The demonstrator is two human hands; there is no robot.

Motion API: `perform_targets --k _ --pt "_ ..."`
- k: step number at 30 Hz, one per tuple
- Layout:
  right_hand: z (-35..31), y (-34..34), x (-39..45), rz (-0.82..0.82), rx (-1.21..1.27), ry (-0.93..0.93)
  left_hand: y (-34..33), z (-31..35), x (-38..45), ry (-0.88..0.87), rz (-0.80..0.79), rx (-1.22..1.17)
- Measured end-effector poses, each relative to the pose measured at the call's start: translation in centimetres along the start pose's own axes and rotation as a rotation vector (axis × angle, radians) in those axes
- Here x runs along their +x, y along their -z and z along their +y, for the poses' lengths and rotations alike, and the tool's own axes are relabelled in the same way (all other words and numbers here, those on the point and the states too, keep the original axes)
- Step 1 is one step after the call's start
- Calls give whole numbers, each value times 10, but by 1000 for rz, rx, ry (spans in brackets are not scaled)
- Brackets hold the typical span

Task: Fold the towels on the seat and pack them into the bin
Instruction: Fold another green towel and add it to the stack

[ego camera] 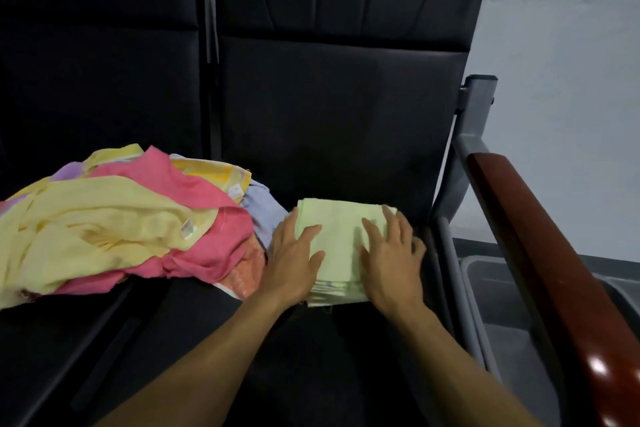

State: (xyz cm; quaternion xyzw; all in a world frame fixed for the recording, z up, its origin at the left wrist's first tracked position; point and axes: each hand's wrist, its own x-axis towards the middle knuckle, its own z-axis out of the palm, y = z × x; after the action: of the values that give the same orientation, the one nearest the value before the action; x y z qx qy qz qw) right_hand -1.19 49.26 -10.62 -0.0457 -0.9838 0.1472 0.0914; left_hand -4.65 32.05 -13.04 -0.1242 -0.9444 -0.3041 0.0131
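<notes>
Black seat (346,121); both hands flat, fingers straight, on folded towel (341,239), long axis running away. Bin (485,288) right, nearer right hand (391,260); left hand (294,260) opposite.

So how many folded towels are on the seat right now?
1. A folded light green towel lies on the black seat, with the left hand and right hand flat on it. The heap beside it is unfolded and may hide more.
</notes>
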Motion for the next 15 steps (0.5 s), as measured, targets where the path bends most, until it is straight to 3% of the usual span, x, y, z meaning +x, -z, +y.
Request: perform_targets --k 3,8,12,15 --pt "-2 -28 2 -139 11 72 -24 -9 3 -62 -26 92" --pt "9 -54 5 -110 -46 69 -49 -21 8 -66 -47 121" --pt "1 -37 12 -221 -167 78 -24 -16 17 -12 -250 174" --pt "-10 -12 13 -205 -146 56 4 -16 4 -45 -240 206"
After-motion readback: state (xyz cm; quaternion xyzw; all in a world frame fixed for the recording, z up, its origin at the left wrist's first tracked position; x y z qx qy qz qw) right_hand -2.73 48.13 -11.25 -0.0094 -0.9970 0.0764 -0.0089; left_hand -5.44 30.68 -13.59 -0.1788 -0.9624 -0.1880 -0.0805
